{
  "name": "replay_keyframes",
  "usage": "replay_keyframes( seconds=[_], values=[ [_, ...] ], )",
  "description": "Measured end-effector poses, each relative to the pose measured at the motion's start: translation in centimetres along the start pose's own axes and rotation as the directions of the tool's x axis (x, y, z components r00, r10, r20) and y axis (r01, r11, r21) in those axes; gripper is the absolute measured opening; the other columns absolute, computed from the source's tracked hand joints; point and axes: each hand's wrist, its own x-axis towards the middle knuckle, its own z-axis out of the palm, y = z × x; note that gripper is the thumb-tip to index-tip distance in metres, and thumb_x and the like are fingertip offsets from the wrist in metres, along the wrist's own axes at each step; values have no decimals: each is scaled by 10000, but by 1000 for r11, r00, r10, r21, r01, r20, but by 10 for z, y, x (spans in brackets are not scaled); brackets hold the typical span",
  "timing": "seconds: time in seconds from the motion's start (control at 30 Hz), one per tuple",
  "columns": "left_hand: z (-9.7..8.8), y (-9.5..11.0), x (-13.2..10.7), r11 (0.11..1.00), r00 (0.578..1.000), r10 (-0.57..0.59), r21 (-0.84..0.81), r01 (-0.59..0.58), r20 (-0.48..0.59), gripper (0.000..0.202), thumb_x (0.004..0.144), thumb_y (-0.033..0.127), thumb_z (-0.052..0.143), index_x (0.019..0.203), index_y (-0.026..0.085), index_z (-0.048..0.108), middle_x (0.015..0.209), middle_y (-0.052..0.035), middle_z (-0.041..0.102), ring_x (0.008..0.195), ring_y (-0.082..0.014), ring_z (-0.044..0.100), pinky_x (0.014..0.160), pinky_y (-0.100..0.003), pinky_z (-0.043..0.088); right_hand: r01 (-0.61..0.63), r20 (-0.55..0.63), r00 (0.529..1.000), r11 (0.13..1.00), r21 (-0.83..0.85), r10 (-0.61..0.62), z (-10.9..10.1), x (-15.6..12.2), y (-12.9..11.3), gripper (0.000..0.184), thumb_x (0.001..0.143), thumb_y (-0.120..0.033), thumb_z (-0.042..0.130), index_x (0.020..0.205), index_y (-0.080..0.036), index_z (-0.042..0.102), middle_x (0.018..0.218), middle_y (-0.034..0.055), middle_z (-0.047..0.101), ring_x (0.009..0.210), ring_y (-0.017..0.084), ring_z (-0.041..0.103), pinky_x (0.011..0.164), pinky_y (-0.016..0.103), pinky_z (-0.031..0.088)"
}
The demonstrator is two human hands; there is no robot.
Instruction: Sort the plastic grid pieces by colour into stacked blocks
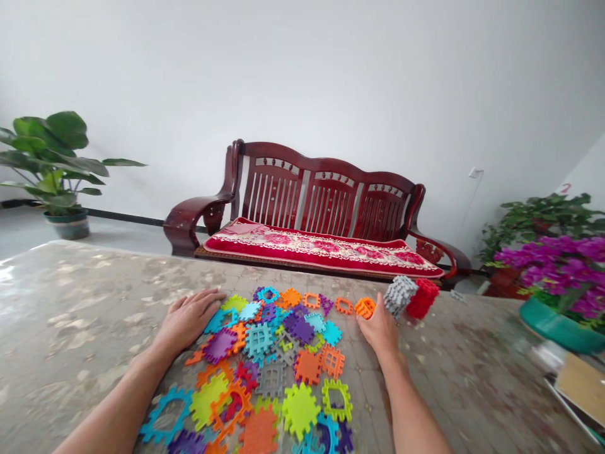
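Observation:
My left hand [193, 315] lies flat on the table, fingers stretched out and together, beside the left edge of a spread of plastic interlocking puzzle tiles. My right hand [379, 329] is closed around a small stack of orange tiles [365, 308] at the spread's far right. Just beyond that hand stand a stack of grey tiles [401, 295] and a stack of red tiles [423, 299]. Between my forearms lie many loose tiles, among them a lime green tile [300, 410], an orange tile [307, 366], a purple tile [220, 345] and a blue frame tile [166, 415].
The table [94, 315] has a glossy patterned top. A teal pot of purple flowers [562, 328] and a tan box [581, 383] sit at the right. A wooden bench [326, 195] with a red floral cover [321, 246] stands beyond. A potted plant [66, 224] is at far left.

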Motion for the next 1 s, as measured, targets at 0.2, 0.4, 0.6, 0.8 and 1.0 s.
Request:
replay_keyframes(
  seconds=[0.2,0.4,0.6,0.8,1.0],
  values=[
    [-1,1,0,1000,1000,-7,-7,7,8,465,935,481,308,1230,355,645,1396,-2,592,1307,-228,512,1123,-442,298,-29,9,1000,999,-45,29,-1,-2,1,804,815,-362,551,1508,-117,225,1169,176,634,1080,304,611,882,380,447],
    [-2,4,-1,1000,999,-26,-12,27,18,457,935,467,316,1228,354,647,1406,9,583,1311,-226,509,1135,-442,279,74,-180,979,991,-113,-93,-17,-7,-9,696,778,-323,602,1430,-170,415,1248,172,584,1124,331,547,915,426,410],
    [-10,12,-3,998,998,-56,-20,57,39,441,935,446,326,1220,344,648,1408,-5,582,1301,-231,517,1132,-461,279,454,-51,889,866,210,-454,-3,-12,-51,381,843,-243,511,1199,-223,647,1163,59,683,1099,223,582,979,331,413],
    [-13,15,-5,997,997,-62,-31,64,47,432,942,442,329,1222,335,640,1416,-16,575,1321,-217,495,1148,-459,249,543,122,798,792,279,-590,22,-12,-116,408,874,-270,521,1266,-221,623,1245,59,671,1157,229,566,1014,348,403],
    [-13,15,-5,997,997,-66,-44,69,50,416,948,424,341,1226,333,636,1402,-17,585,1310,-219,503,1146,-464,248,651,219,708,741,165,-671,24,0,-158,611,805,-319,619,1400,-243,507,1304,58,634,1160,261,527,993,371,396]
  ],
)
